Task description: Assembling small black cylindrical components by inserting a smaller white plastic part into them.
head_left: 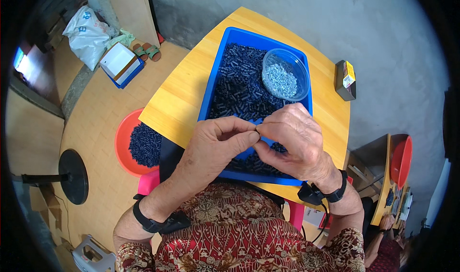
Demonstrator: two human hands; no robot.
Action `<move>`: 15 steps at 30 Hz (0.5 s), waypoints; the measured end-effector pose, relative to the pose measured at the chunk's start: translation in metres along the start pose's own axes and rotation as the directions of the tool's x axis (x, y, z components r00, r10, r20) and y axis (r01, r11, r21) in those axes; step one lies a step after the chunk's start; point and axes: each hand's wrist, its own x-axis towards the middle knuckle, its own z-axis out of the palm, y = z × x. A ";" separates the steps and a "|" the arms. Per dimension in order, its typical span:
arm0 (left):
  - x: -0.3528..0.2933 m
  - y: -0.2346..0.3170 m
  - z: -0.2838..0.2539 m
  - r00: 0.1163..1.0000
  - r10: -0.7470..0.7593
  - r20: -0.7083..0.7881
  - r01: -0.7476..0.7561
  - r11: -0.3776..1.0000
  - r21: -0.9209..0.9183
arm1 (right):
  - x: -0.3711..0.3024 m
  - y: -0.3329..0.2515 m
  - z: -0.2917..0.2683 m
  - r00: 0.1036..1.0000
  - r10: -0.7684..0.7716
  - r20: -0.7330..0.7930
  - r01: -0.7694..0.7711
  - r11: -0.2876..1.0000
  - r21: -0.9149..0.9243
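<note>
My left hand (pixel 211 145) and my right hand (pixel 294 140) meet fingertip to fingertip above the near part of a blue tray (pixel 205 99). Thumb and forefinger of the left pinch a small black piece, mostly covered by the fingers. The right hand's fingertips are pinched together against it; whatever they hold is too small to make out. Many short black tube-shaped pieces (pixel 239 87) lie heaped in the tray. A clear round tub (pixel 306 78) of small silvery metal parts (pixel 280 81) rests on the heap at the tray's far right. Bare blue tray bottom shows below my hands.
The tray stands on a yellow wooden table (pixel 179 92). On the floor to the left sits a red basin (pixel 123 150) of black pieces. A small dark box (pixel 344 82) stands by the wall. At right, another person's hand (pixel 387 221) rests near a second table.
</note>
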 end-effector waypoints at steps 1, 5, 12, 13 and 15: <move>0.000 0.001 0.000 1.000 -0.004 0.001 0.004 1.000 0.002 | 0.000 0.000 0.000 1.000 -0.017 -0.009 0.017 1.000 -0.018; 0.001 0.001 -0.001 1.000 -0.029 -0.003 0.029 1.000 0.010 | -0.002 0.001 0.000 1.000 -0.023 0.018 0.024 0.999 -0.035; -0.004 0.014 -0.015 0.977 0.143 -0.161 -0.099 0.962 0.254 | 0.006 0.008 -0.013 0.986 0.133 0.100 -0.137 0.990 0.031; -0.005 0.015 -0.019 0.966 0.186 -0.181 -0.143 0.964 0.225 | 0.004 0.016 -0.015 0.977 0.167 0.136 -0.171 0.985 0.016; -0.008 0.016 -0.024 0.954 0.193 -0.231 -0.156 0.973 0.169 | -0.002 0.029 -0.016 0.950 0.210 0.233 -0.221 0.975 0.021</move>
